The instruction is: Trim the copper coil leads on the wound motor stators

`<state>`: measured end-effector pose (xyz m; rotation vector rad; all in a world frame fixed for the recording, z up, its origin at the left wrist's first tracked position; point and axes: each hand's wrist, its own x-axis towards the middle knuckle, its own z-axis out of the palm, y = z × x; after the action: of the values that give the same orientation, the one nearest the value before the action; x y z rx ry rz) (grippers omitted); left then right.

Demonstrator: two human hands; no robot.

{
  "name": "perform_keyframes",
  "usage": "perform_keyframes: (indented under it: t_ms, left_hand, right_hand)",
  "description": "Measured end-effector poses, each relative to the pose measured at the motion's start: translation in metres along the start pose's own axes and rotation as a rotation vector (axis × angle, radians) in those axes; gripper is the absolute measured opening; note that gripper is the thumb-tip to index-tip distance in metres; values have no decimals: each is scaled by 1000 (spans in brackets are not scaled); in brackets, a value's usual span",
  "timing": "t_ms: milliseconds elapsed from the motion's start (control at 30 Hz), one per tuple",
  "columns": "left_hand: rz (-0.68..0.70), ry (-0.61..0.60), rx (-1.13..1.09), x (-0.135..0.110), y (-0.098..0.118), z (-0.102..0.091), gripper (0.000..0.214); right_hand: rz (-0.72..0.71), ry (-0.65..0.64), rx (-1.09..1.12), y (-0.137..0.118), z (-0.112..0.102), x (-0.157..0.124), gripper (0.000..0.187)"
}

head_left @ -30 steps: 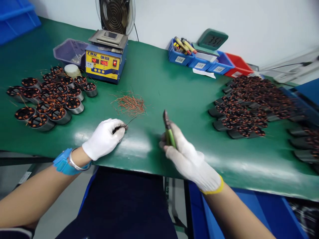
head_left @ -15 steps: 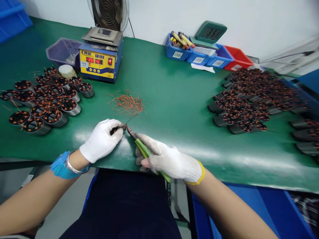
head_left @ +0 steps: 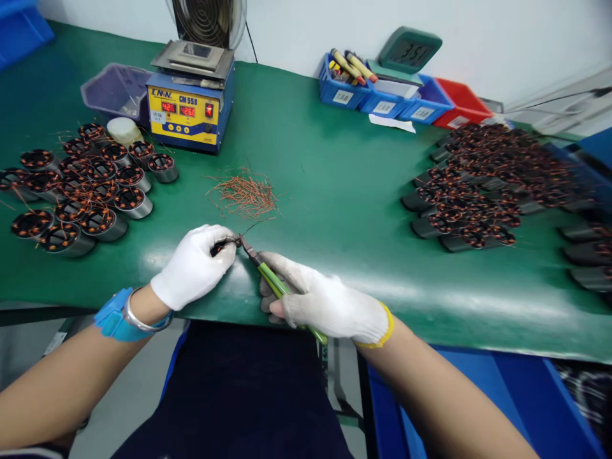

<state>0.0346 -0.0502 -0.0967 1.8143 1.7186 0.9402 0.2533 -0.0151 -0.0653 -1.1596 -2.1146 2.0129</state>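
Observation:
My left hand [head_left: 196, 264], in a white glove, is closed around a wound motor stator [head_left: 218, 247]. Most of that stator is hidden by the glove; its dark end and a thin wire show. In my right hand [head_left: 325, 303], gloved in white with a yellow cuff, are green-handled cutting pliers [head_left: 272, 277], gripped by the handles. The plier jaws meet the stator's edge, at the base of a wire sticking out. Just beyond lies a loose heap of copper wire offcuts [head_left: 246, 194] on the green mat.
Several stators [head_left: 98, 223] stand at the left, and a larger group [head_left: 473, 191] at the right. A yellow-fronted CM 558 solder pot [head_left: 184, 115] stands at the back beside a purple bin [head_left: 112, 89]. Small blue bins [head_left: 342, 95], a red bin [head_left: 461, 105] and a clock [head_left: 408, 51] line the wall.
The plier handles have come closer together. The jaws stay at the stator's edge, and both hands keep nearly the same place. The whole view has shifted slightly.

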Motion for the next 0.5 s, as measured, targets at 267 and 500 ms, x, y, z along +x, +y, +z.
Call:
perform_keyframes:
  t_ms: [267, 500]
  left_hand:
    - [-36, 0, 65, -2, 2, -3, 21]
    - [-112, 56, 473, -27, 4, -8, 51]
  right_hand:
    - [64, 30, -28, -10, 1, 3, 38]
    - [124, -3, 184, -10, -3, 0, 60]
